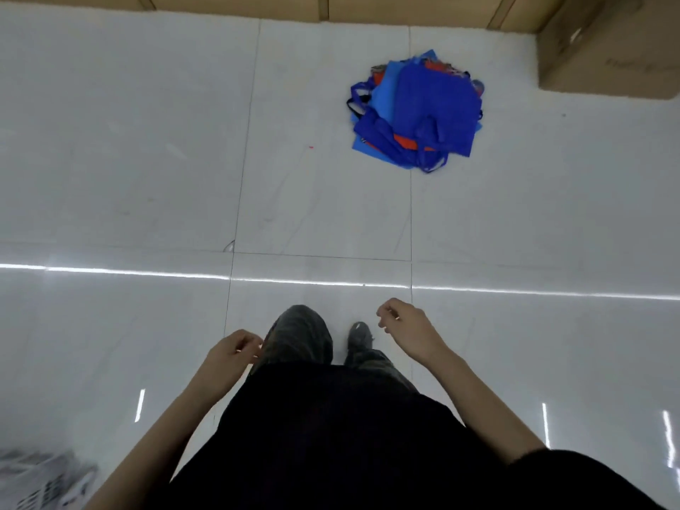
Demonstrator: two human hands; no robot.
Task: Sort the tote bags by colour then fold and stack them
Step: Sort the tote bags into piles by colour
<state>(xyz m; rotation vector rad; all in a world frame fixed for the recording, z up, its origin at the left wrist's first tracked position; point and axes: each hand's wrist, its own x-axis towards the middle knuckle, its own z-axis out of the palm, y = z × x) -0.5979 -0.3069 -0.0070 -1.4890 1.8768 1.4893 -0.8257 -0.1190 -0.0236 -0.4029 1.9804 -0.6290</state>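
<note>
White tiled floor (147,141) is stretching ahead of me, with the pile of tote bags (423,108) lying unsorted, blues and oranges mixed, near the cardboard box (607,49). My left hand (230,353) and right hand (404,329) are hanging apart, loosely curled and holding nothing, well short of that box, probably because I am not yet within reach.

The floor (128,141) was laid in large glossy white tiles with thin dark joints. A bright strip-light reflection (147,273) ran across it. Cardboard boxes (235,1) lined the far edge; a separate carton (607,49) stood at far right.
</note>
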